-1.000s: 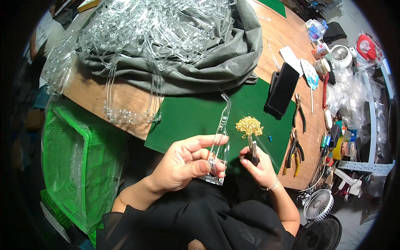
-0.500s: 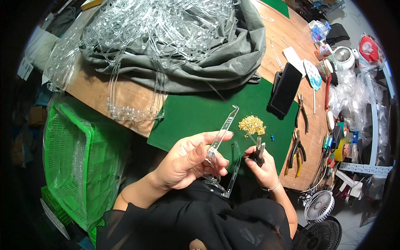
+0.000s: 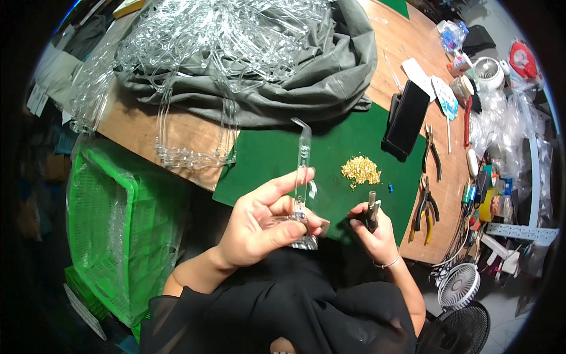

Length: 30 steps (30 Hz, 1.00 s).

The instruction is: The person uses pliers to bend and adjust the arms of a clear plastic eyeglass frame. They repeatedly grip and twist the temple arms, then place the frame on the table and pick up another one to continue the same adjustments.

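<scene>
Pinched between the thumb and fingers of my left hand (image 3: 250, 227) is a clear plastic glasses frame (image 3: 303, 154). One temple points up and away; my fingers partly hide the front. To the right, my right hand (image 3: 380, 239) is closed around a tool that looks like pliers (image 3: 372, 212), its pale tips pointing up and its handles mostly hidden in the palm. The two hands are apart. Beyond them, a small heap of gold-coloured bits (image 3: 361, 171) lies on a green mat (image 3: 259, 156), with a tiny blue piece (image 3: 390, 188) beside it.
Many clear glasses frames (image 3: 218, 41) are heaped on grey cloth (image 3: 348, 82); several line the table edge (image 3: 194, 158). A black phone (image 3: 407, 121) stands right of the mat, near two more pliers (image 3: 433, 156). Green crates (image 3: 131, 236) are at left, fans (image 3: 458, 286) at lower right.
My left hand has turned the glasses frame: the temple now points nearly straight up, and the front has swung in behind the fingers. My right hand still holds the pliers, slightly further right.
</scene>
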Each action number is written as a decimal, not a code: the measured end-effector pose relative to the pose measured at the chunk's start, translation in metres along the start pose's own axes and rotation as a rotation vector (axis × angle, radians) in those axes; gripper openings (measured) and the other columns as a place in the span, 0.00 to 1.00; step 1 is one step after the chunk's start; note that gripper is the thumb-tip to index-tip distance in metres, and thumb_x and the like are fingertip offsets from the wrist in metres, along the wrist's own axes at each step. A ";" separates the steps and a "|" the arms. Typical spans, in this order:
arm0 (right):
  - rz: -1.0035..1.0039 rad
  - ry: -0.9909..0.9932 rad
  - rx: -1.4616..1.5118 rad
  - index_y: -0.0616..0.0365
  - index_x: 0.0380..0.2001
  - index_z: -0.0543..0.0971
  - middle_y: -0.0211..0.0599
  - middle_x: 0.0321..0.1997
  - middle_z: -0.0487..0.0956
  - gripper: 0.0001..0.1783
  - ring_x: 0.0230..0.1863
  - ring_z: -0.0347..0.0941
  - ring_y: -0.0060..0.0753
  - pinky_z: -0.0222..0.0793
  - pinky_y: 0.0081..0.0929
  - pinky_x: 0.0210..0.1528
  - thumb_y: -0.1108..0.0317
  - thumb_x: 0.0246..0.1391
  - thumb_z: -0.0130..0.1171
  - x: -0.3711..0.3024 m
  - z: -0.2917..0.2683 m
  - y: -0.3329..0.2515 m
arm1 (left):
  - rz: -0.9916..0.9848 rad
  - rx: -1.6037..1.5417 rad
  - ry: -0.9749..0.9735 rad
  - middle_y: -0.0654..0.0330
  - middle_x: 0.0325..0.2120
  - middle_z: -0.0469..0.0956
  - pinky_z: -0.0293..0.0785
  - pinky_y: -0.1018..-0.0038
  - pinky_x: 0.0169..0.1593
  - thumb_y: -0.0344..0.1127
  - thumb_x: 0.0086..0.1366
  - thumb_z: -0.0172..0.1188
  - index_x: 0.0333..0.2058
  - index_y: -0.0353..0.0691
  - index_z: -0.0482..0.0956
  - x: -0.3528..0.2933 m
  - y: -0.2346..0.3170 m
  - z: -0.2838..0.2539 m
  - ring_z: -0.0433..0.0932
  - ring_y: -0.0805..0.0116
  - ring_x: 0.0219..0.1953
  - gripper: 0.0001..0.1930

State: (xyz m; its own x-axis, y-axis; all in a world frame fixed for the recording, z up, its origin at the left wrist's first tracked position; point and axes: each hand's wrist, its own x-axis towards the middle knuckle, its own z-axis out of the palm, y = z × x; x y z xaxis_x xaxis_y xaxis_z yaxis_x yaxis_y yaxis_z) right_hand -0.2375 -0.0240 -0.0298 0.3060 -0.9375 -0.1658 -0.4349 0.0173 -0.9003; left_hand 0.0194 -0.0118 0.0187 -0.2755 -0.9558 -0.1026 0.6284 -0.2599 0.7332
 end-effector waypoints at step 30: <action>-0.380 -0.253 -0.482 0.63 0.35 0.69 0.43 0.32 0.69 0.21 0.35 0.66 0.47 0.63 0.36 0.42 0.76 0.33 0.63 -0.001 0.010 -0.049 | 0.194 0.815 -0.087 0.51 0.27 0.78 0.79 0.75 0.37 0.16 0.49 0.66 0.30 0.36 0.61 -0.021 -0.028 -0.005 0.80 0.68 0.33 0.20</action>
State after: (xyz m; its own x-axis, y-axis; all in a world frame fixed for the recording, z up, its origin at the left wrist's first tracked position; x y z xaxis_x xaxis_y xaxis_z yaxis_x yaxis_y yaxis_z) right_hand -0.2080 -0.0209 0.0110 0.6765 -0.7363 -0.0144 -0.5700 -0.5111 -0.6434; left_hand 0.0114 0.0153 -0.0025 -0.2932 -0.9505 0.1034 -0.0419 0.1208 0.9918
